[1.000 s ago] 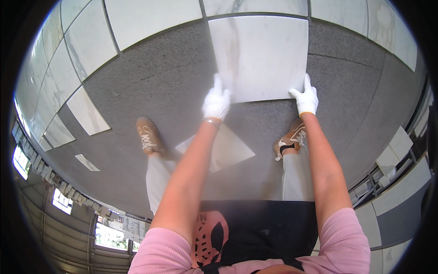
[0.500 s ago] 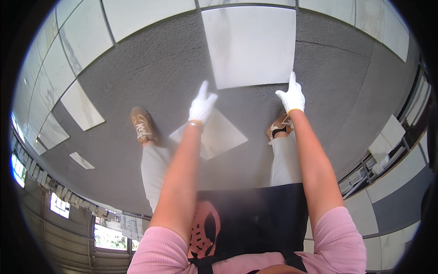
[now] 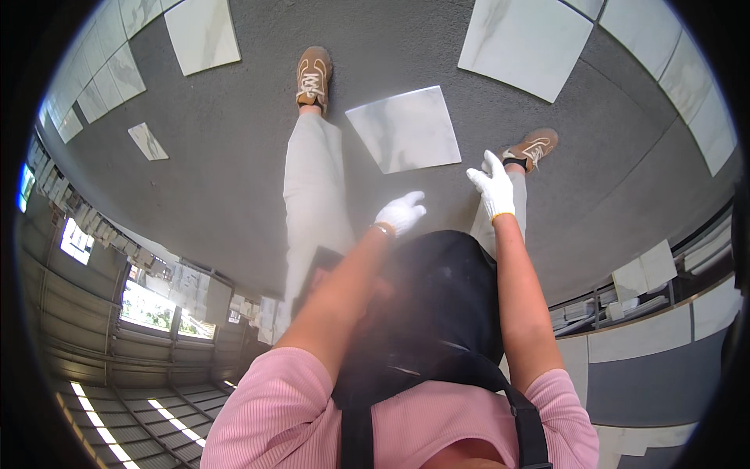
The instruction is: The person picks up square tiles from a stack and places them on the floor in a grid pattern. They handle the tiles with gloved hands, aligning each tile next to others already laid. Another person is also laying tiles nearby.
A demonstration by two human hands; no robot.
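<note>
My left hand (image 3: 401,213) wears a white knitted glove and hovers above the dark apron (image 3: 437,313), its fingers stretched out and holding nothing. In a matching glove, my right hand (image 3: 492,187) is in the air near my right shoe (image 3: 533,147), thumb and fingers apart, with nothing in it. A white square tile with grey veins (image 3: 410,131) lies on the floor between my feet, apart from both hands. Farther off at the upper right, a larger-looking white tile (image 3: 525,45) lies turned at an angle in the view.
Grey floor (image 3: 211,180) spreads around my feet. At upper left are a marble-look tile (image 3: 205,35), rows of tiles (image 3: 109,82) and a small offcut (image 3: 148,141). Shelving holding tile pieces (image 3: 617,301) stands at the right. My left shoe (image 3: 313,74) is beside the middle tile.
Both hands have drawn back toward my body, away from the upper tile. My view has tilted and turned, so the floor tiles appear higher in it. My left leg appears straighter.
</note>
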